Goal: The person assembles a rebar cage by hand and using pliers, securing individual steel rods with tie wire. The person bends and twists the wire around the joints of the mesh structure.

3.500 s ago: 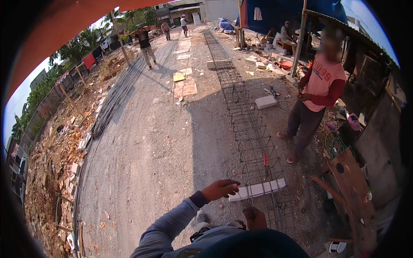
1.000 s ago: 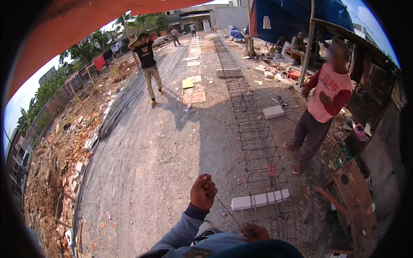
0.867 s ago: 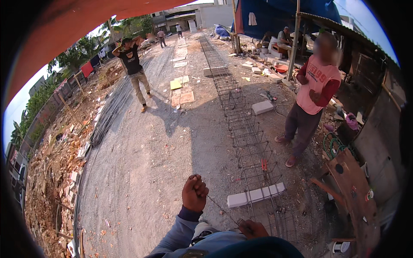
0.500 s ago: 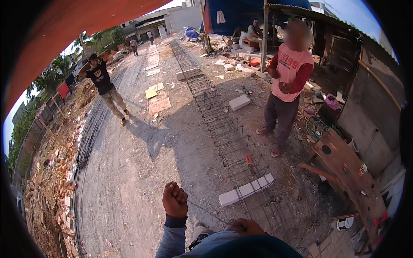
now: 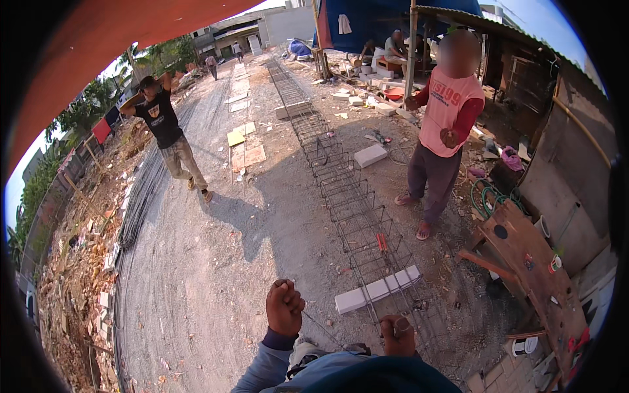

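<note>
My left hand (image 5: 284, 309) is raised in a fist in front of my body. From it a thin dark wire (image 5: 320, 325) slants down to the right, toward my lap. Farther right, my right hand (image 5: 397, 337) is closed, fingers curled, with a small ring-like shape at its top that I cannot make out. Ahead of my hands lies a long rebar cage (image 5: 325, 159), its near end resting on a pale block (image 5: 378, 289). A red-handled tool (image 5: 381, 242) sits on the cage.
A person in a pink vest (image 5: 447, 118) stands right of the cage. Another in a black shirt (image 5: 163, 122) walks at left, beside bundled rebar rods (image 5: 139, 200). A wooden table (image 5: 534, 275) stands at right. Another pale block (image 5: 370, 156) lies beyond the cage.
My right hand has risen and moved right, away from my lap. My left hand has shifted slightly right. The person in black has stepped nearer.
</note>
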Demonstrator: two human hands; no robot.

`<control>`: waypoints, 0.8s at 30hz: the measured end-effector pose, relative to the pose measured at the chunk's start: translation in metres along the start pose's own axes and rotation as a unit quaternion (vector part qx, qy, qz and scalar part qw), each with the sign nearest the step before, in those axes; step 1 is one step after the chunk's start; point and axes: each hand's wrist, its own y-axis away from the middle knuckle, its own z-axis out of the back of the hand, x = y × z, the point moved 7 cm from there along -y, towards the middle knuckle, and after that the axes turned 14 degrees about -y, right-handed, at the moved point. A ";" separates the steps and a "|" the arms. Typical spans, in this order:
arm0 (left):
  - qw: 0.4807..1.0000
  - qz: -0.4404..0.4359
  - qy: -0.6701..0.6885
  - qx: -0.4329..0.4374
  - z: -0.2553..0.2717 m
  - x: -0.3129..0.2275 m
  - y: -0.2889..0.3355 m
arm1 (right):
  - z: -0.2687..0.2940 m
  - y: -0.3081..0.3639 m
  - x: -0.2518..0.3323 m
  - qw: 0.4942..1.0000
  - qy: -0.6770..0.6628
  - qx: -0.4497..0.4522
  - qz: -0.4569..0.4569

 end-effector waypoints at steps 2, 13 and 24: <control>1.000 -0.011 -0.001 -0.011 0.005 -0.004 -0.002 | -0.006 -0.006 0.013 0.994 0.039 0.103 0.025; 0.993 -0.067 0.069 -0.073 0.036 -0.032 -0.015 | -0.018 0.018 -0.036 0.906 0.269 0.327 -0.020; 0.990 -0.065 0.066 -0.104 0.044 -0.035 -0.012 | -0.013 0.017 -0.064 0.889 0.292 0.347 -0.063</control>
